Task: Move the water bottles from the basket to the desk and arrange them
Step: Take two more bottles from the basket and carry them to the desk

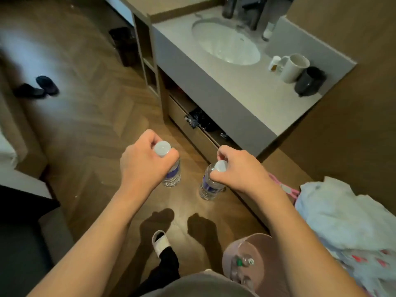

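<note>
- Left hand (142,166) curls round the neck of one water bottle (172,174), fingers under its white cap; right hand (232,170) pinches the cap of a 2nd bottle (209,185). Both hang over the wood floor.
- Pink basket (233,249) sits at lower right w/ at least one more bottle inside.
- Carry step: keep bottles vertical; the right pinch looks weaker, so shifting lower on the neck would help.
- Bench (257,97) w/ sink is ahead; set bottles upright, side by side, away from the mugs (294,67).

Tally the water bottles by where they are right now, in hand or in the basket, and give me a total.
Held in the left hand: 1 bottle
Held in the right hand: 1 bottle
Lying in the pink basket: 1 bottle with a green cap can be made out; anything deeper is hidden
Total visible: 3
</note>
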`<action>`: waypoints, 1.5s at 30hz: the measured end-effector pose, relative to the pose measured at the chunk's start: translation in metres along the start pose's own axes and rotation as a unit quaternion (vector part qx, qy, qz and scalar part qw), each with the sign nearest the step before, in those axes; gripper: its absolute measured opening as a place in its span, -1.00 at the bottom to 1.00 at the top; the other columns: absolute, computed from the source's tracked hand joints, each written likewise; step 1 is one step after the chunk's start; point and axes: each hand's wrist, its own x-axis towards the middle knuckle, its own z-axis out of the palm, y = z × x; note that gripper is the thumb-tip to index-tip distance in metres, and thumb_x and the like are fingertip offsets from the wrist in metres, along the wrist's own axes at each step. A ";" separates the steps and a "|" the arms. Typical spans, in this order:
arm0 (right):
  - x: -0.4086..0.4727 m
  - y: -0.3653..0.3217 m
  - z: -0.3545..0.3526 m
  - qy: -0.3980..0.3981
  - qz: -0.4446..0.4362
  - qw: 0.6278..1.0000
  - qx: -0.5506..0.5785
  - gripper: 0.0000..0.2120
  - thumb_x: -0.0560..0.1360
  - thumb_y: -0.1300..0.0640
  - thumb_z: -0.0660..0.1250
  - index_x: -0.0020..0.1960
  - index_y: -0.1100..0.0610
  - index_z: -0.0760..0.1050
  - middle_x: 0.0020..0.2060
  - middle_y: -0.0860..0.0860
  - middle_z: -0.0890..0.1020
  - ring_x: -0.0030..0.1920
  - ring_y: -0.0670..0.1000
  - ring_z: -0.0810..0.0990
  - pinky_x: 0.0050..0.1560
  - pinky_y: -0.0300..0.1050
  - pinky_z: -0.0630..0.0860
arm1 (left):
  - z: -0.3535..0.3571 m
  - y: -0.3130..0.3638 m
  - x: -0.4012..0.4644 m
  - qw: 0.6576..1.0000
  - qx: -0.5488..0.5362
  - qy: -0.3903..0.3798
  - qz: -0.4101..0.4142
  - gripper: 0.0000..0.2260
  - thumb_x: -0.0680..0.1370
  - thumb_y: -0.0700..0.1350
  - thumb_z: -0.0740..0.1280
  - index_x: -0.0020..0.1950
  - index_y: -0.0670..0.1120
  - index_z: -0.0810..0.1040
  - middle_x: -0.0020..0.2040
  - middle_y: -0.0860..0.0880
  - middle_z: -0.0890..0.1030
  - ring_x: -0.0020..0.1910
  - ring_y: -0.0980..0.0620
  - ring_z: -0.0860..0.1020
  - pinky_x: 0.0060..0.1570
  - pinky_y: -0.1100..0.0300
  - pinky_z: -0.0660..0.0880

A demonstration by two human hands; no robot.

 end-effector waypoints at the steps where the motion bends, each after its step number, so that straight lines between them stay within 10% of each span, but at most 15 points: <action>1: 0.015 -0.018 0.002 -0.004 -0.014 1.000 -0.003 -0.69 0.32 -0.17 0.38 -0.08 -0.03 0.41 -0.22 -0.06 0.58 -0.20 0.01 0.57 -0.19 0.05 0.64 | -0.012 -0.011 0.011 1.000 0.004 0.013 -0.012 -0.79 0.37 0.05 0.44 -0.19 0.02 0.44 -0.29 0.11 0.55 -0.32 0.13 0.50 -0.39 0.24 0.30; 15: 0.201 -0.220 0.035 -0.034 -0.177 0.983 -0.024 -0.70 0.29 -0.15 0.35 -0.13 0.00 0.39 -0.29 -0.05 0.56 -0.23 0.08 0.55 -0.28 0.00 0.51 | -0.139 -0.140 0.154 0.983 0.018 0.115 -0.144 -0.75 0.36 0.13 0.42 -0.17 0.02 0.44 -0.27 0.08 0.57 -0.22 0.01 0.57 -0.14 -0.04 0.61; 23: 0.347 -0.316 0.051 -0.068 -0.222 0.972 -0.021 -0.69 0.26 -0.16 0.33 -0.13 0.01 0.41 -0.28 -0.03 0.59 -0.23 0.08 0.56 -0.23 0.02 0.57 | -0.181 -0.204 0.281 0.980 0.055 0.170 -0.091 -0.75 0.42 0.10 0.44 -0.12 -0.02 0.46 -0.26 0.07 0.54 -0.31 0.15 0.53 -0.35 0.28 0.41; 45: 0.716 -0.588 0.021 -0.013 -0.192 0.981 0.015 -0.76 0.30 -0.08 0.34 -0.11 -0.02 0.40 -0.32 -0.04 0.55 -0.28 0.06 0.54 -0.35 -0.09 0.44 | -0.324 -0.353 0.725 0.982 0.016 0.176 -0.069 -0.76 0.37 0.03 0.49 -0.20 0.01 0.44 -0.32 0.08 0.54 -0.33 0.10 0.54 -0.35 0.22 0.39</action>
